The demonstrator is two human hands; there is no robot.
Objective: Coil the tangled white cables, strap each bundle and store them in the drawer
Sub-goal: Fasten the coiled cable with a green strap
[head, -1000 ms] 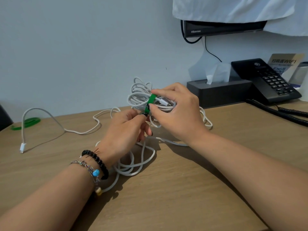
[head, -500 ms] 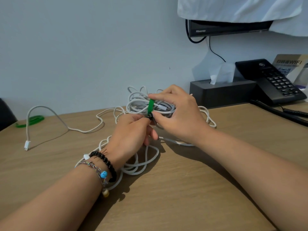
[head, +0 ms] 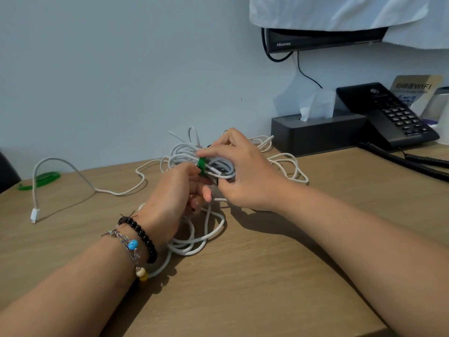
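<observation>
- Right hand (head: 245, 176) curled over the coiled white bundle (head: 194, 154), fingers clamped on the coil and pinching at the green strap (head: 201, 164) from above; held just off the desk (head: 267, 276).
- Left hand (head: 175, 193) just beside and below the right, fingers curled up under the bundle, thumb and fingertips pinching the strap's lower end. Bracelets (head: 136, 239) on that wrist.
- Change: a second ago the strap sat more slanted across the coil and showed more length; now it reads shorter and tighter round the loops. Both hands stayed on the bundle throughout. Camera has shifted, so part of that may be view angle only.
- Judgement: strap is being cinched or its end fastened; this bundle is near done but not yet released.
- Loose white cable (head: 209, 234) lies in loops on the desk under the left hand, runs out toward the wrist; not coiled yet.
- More loose loops (head: 291, 166) lie beyond the right hand, on the far side, touching the desk.
- Another cable (head: 73, 171) arcs well off to the left of the left hand, its plug (head: 34, 214) resting on the desk.
- Second green strap (head: 38, 180) far left of the hands, unused, near that cable.
- Tissue box (head: 315, 135) and black phone (head: 388, 117) beyond the right hand, against the wall.
- Drawer not in view; storing comes later. At least one more bundle left to coil.
</observation>
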